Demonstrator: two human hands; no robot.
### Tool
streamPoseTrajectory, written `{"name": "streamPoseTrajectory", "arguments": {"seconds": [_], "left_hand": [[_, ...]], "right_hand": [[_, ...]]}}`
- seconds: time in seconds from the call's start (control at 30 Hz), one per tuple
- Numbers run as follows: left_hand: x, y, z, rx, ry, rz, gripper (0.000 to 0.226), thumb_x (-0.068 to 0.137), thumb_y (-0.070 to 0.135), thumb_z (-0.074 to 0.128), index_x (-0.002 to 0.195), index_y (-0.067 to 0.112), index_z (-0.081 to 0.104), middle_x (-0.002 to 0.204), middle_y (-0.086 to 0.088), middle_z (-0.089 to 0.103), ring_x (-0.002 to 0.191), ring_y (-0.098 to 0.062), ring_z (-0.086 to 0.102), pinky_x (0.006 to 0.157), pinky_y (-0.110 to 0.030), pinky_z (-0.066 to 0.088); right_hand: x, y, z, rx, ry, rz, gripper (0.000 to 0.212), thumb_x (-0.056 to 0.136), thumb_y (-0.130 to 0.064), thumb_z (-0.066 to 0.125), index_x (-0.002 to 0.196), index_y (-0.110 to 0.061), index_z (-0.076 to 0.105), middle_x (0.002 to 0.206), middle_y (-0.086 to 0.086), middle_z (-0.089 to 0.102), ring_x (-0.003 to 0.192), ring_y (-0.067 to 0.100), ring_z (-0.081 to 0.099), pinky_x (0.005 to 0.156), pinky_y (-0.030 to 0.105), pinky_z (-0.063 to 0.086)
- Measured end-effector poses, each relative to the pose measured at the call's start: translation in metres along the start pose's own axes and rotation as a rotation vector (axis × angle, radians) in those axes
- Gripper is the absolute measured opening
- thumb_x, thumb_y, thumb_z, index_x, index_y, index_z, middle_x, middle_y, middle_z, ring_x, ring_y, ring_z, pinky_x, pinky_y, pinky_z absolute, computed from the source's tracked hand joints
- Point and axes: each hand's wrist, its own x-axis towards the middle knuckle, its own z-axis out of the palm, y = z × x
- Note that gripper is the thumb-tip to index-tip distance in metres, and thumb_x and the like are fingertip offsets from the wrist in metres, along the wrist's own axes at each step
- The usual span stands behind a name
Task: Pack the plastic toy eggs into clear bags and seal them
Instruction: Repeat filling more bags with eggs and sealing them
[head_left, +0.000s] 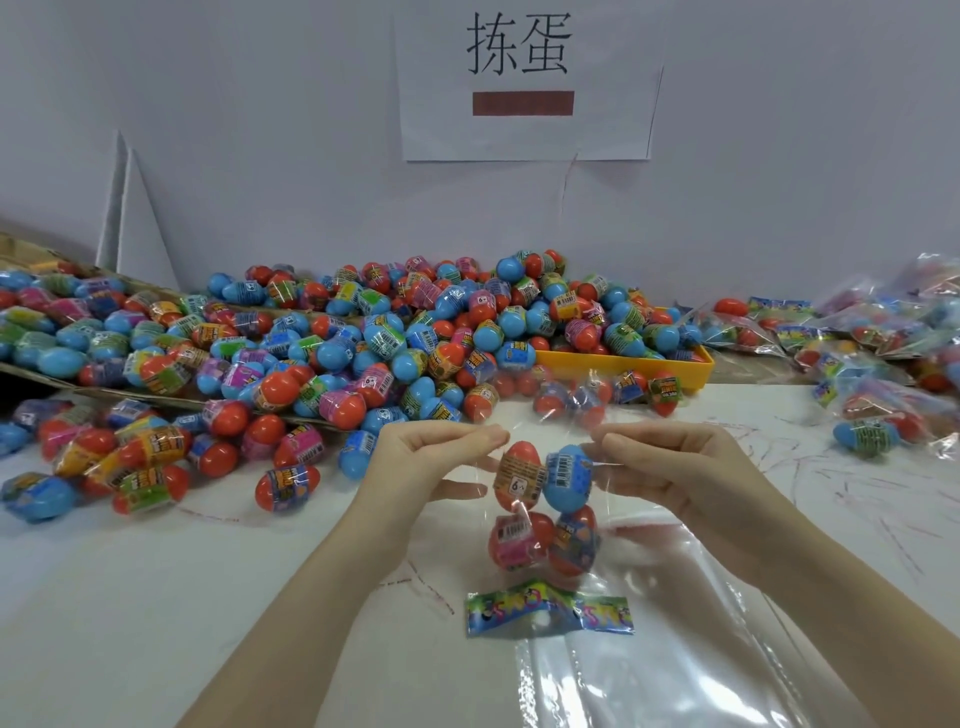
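A clear bag (545, 519) with four eggs (567, 478) inside is held above the white surface (208, 582), its printed header (550, 613) lowest. Its upper edge is pinched in the grip of the left hand (441, 457) and the right hand (670, 462). Loose eggs (363, 343) are heaped behind, over a yellow tray (623, 369); packed bags (872, 343) are piled at right.

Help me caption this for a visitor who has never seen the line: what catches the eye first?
A huge heap of red and blue toy eggs spreads across the back of the table. In front, the left hand and right hand pinch the top of a clear bag holding four eggs. A paper sign hangs above.
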Motion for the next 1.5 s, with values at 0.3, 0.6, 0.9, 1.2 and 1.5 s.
{"name": "streamPoseTrajectory", "arguments": {"seconds": [0.3, 0.6, 0.9, 1.2, 1.5], "left_hand": [[0.004, -0.001, -0.013, 0.051, -0.033, 0.020, 0.009, 0.068, 0.007, 0.068, 0.074, 0.011, 0.074, 0.070, -0.005, 0.073, 0.063, -0.011, 0.069, 0.056, -0.016, 0.053], [0.003, 0.002, -0.021, 0.059, -0.112, 0.023, 0.022, 0.050, 0.015, 0.073, 0.069, 0.025, 0.077, 0.069, -0.006, 0.073, 0.066, -0.017, 0.071, 0.057, -0.018, 0.054], [0.004, 0.001, -0.027, -0.079, -0.169, -0.070, 0.020, 0.050, 0.007, 0.070, 0.066, 0.017, 0.077, 0.067, -0.008, 0.073, 0.061, -0.017, 0.071, 0.051, -0.016, 0.053], [0.005, -0.003, -0.032, -0.048, -0.236, -0.087, 0.018, 0.059, 0.002, 0.061, 0.058, 0.013, 0.075, 0.069, -0.006, 0.073, 0.066, -0.015, 0.071, 0.055, -0.017, 0.054], [0.006, -0.005, -0.034, 0.097, -0.265, -0.041, 0.031, 0.066, -0.014, 0.061, 0.062, 0.013, 0.076, 0.068, -0.005, 0.072, 0.067, -0.011, 0.070, 0.057, -0.014, 0.052]], "right_hand": [[0.000, 0.002, 0.002, -0.023, 0.042, -0.040, 0.013, 0.064, -0.012, 0.069, 0.076, -0.010, 0.073, 0.072, 0.014, 0.072, 0.065, 0.020, 0.070, 0.056, 0.018, 0.053], [0.001, 0.003, -0.002, -0.048, -0.005, -0.118, 0.017, 0.064, -0.009, 0.067, 0.071, -0.021, 0.077, 0.071, 0.012, 0.072, 0.067, 0.020, 0.070, 0.060, 0.020, 0.054], [0.001, 0.003, -0.003, -0.004, -0.061, -0.188, 0.022, 0.065, -0.002, 0.063, 0.061, -0.019, 0.076, 0.062, 0.005, 0.070, 0.061, 0.014, 0.069, 0.057, 0.019, 0.053], [-0.001, 0.001, -0.006, -0.144, -0.091, -0.257, 0.049, 0.073, 0.021, 0.054, 0.055, -0.020, 0.073, 0.058, -0.001, 0.069, 0.058, 0.004, 0.066, 0.056, 0.012, 0.049], [0.000, 0.003, -0.005, -0.200, -0.097, -0.252, 0.051, 0.071, 0.025, 0.054, 0.051, -0.018, 0.072, 0.058, 0.000, 0.069, 0.059, 0.005, 0.066, 0.057, 0.011, 0.048]]}}
